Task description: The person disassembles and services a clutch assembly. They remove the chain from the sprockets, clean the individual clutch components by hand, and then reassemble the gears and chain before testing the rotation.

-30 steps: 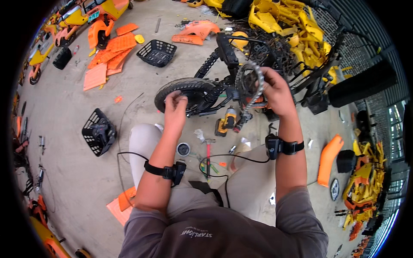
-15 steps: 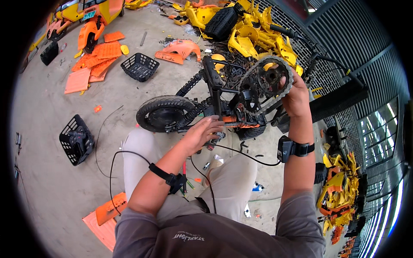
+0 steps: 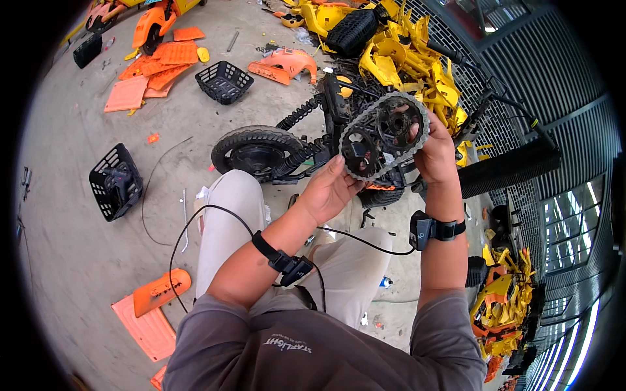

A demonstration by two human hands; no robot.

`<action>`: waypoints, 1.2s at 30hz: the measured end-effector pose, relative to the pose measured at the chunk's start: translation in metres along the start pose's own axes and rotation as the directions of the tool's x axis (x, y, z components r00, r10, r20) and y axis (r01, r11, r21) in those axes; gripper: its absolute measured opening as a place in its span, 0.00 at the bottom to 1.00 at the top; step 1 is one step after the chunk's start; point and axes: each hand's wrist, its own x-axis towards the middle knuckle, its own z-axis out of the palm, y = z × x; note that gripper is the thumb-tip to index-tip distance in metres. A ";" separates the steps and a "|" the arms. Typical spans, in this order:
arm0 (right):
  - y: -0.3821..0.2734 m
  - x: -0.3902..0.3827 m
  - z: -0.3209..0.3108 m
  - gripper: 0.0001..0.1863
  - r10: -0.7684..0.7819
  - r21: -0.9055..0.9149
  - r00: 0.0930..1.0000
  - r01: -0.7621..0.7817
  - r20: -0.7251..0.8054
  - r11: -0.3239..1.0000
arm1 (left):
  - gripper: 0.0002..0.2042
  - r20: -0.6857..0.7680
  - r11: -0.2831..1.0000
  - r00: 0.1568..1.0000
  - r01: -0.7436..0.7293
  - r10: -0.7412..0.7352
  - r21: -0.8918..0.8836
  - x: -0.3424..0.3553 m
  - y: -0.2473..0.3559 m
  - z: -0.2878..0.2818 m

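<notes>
A looped chain (image 3: pixel 426 124) runs around two dark sprockets, a far right sprocket (image 3: pixel 396 119) and a near left sprocket (image 3: pixel 360 154). I hold this set up in front of a stripped scooter frame (image 3: pixel 334 107). My right hand (image 3: pixel 438 153) grips the right side, with its thumb reaching inside the loop by the far sprocket. At the lower left, my left hand (image 3: pixel 329 192) has its thumb against the rim and its fingers bent beneath the near sprocket. The fingers behind the loop are partly hidden.
Behind the frame lies a heap of yellow body panels (image 3: pixel 385 62). A rear wheel (image 3: pixel 257 153) rests to the left. Black baskets (image 3: pixel 225 81) and orange panels (image 3: pixel 127 93) lie on the concrete floor. A cable (image 3: pixel 225 208) runs between my arm straps.
The chain and sprockets have come nearer and to the left, away from the frame. My left hand has risen from beside the frame to take hold of the near side.
</notes>
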 end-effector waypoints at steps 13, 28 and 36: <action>0.004 -0.004 0.005 0.19 -0.017 -0.033 1.000 0.018 0.017 0.999 | 0.20 -0.068 0.988 0.997 -0.033 0.043 0.149 -0.009 0.003 -0.007; 0.012 -0.002 0.030 0.19 -0.043 0.123 0.998 0.048 -0.046 0.991 | 0.20 -0.042 0.985 0.996 -0.068 0.075 0.159 -0.015 0.013 -0.011; 0.012 -0.003 0.034 0.20 -0.077 0.073 0.996 0.080 -0.040 0.994 | 0.19 -0.055 0.983 0.994 -0.085 0.096 0.165 -0.017 0.014 -0.003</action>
